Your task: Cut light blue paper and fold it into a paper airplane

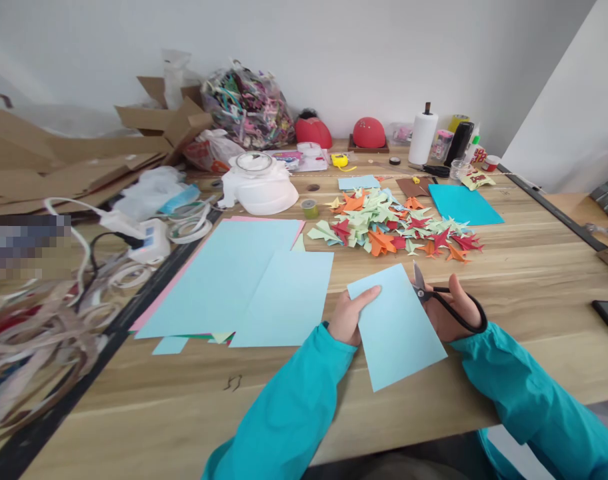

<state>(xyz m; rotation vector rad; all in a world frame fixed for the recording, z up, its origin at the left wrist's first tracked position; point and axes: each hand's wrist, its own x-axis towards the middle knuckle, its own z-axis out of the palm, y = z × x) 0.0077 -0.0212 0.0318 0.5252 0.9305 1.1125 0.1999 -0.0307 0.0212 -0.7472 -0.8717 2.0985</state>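
My left hand [351, 313] grips a light blue sheet of paper [402, 333] by its left edge, thumb on top. Around black-handled scissors [447, 301] is my right hand [454, 313], close to the sheet's upper right edge. The blades point up and away from me; whether they touch the paper I cannot tell. Left of my hands lie a smaller light blue sheet [289, 303] and a stack of large sheets [214, 267], blue on top with pink showing beneath. Beyond my hands spreads a pile of folded paper pieces [379, 220] in green, orange and red.
A turquoise sheet [465, 204] lies behind the pile at right. A white container [259, 187], a tape roll [310, 209] and a yellow tape measure [340, 161] stand farther back. Cables, a power strip [154, 243] and cardboard boxes [84, 150] crowd the left.
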